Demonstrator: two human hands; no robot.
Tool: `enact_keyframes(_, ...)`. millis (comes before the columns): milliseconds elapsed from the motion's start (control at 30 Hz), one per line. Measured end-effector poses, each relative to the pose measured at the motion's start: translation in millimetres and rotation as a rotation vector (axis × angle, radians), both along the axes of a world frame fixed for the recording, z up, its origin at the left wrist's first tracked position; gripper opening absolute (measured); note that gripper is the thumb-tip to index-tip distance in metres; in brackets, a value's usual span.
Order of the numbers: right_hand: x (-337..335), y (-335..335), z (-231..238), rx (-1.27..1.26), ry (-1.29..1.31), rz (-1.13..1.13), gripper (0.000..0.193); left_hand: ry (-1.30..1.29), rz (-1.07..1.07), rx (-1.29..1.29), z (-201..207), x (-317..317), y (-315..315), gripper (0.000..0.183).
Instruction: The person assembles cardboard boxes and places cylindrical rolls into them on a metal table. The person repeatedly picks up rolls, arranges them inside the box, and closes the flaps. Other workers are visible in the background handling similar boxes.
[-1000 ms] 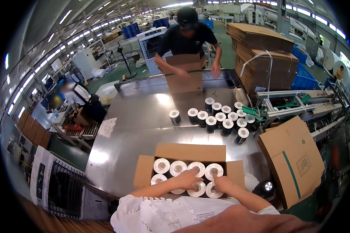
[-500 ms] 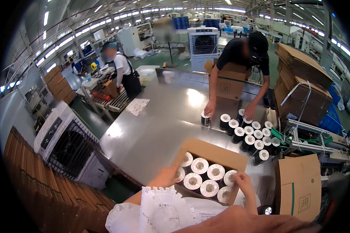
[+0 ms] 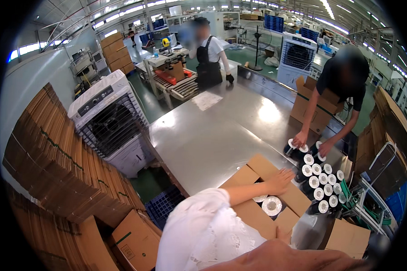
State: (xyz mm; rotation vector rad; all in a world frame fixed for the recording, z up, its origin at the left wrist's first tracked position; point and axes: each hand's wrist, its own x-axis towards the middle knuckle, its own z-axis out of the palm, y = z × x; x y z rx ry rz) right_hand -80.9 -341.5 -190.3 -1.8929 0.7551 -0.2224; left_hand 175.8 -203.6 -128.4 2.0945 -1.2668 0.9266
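Observation:
A brown carton point(image 3: 244, 216) stands at the table's near edge. Its flaps partly cover the upright rolls inside, whose white ring-shaped ends point(image 3: 272, 206) show through the gap. My left hand point(image 3: 281, 179) lies with fingers stretched out on the carton's far flap. At the near right flap is my right hand point(image 3: 283, 235), touching the cardboard; most of its fingers are hidden. Right of the carton stand several dark rolls with white ends point(image 3: 319, 194). Across the table a co-worker's two hands point(image 3: 299, 138) are on similar rolls.
The metal table point(image 3: 199, 144) extends leftward. Another open carton point(image 3: 313, 110) stands before the co-worker. Stacked flat cardboard point(image 3: 61, 149) and an air cooler point(image 3: 111, 119) are at left. At right are a metal frame point(image 3: 371, 205) and more cardboard point(image 3: 348, 237). A second person point(image 3: 210, 56) stands beyond the table.
My view has turned left. My left hand has moved from the carton's left side to its far flap. Flaps now cover most rolls. The co-worker's hands have tilted some rolls.

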Motion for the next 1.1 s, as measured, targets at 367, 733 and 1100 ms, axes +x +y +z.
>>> enact_keyframes(367, 33, 56, 53, 0.739, -0.217, 0.120, 0.051, 0.488, 0.008, 0.281, 4, -126, 75, 0.067)
enact_keyframes(733, 99, 127, 67, 0.759, 0.216, 0.938, 0.056, 0.625, 0.289, 0.702, 0, 6, 235, 0.091)
enact_keyframes(1100, 4, 57, 5, -0.243, 0.337, 0.730, 0.049, 0.335, 0.666, 0.351, -62, 166, 192, 0.079)
